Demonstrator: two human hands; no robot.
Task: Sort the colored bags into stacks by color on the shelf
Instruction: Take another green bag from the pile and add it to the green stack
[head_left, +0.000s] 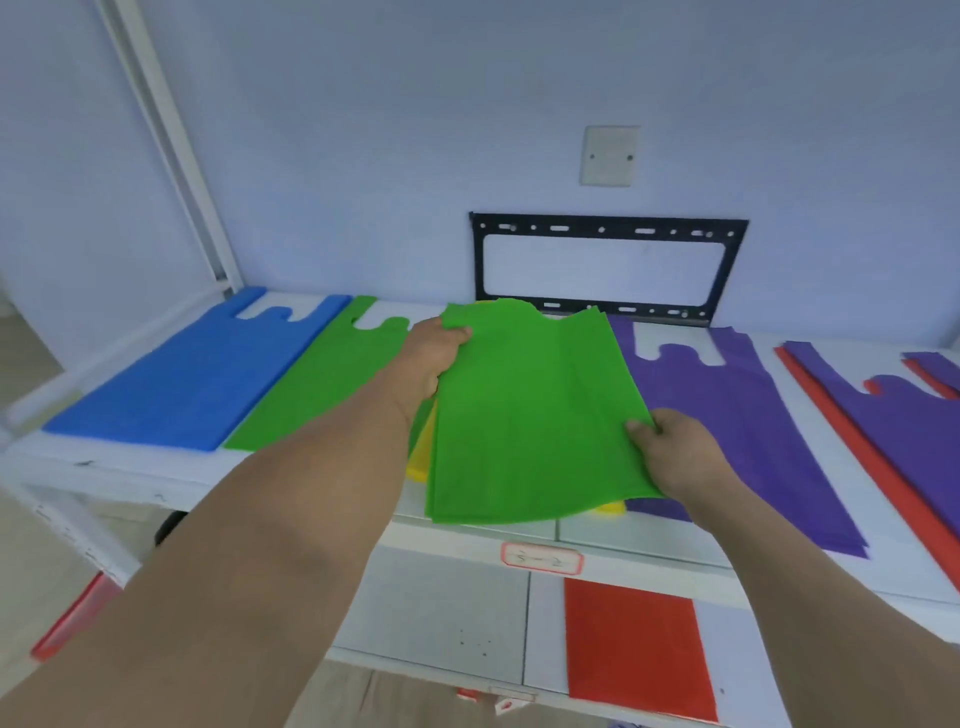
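I hold a green bag with both hands just above the white shelf. My left hand grips its upper left edge, and my right hand pinches its right edge. A yellow bag peeks out beneath it. On the shelf lie a blue stack at the left, a green stack beside it, and a purple stack to the right of the held bag. Further right, mixed purple bags overlap a red bag.
A black metal bracket is fixed to the wall behind the shelf, with a white blank plate above it. A red bag lies on the lower shelf. A white upright post stands at the left.
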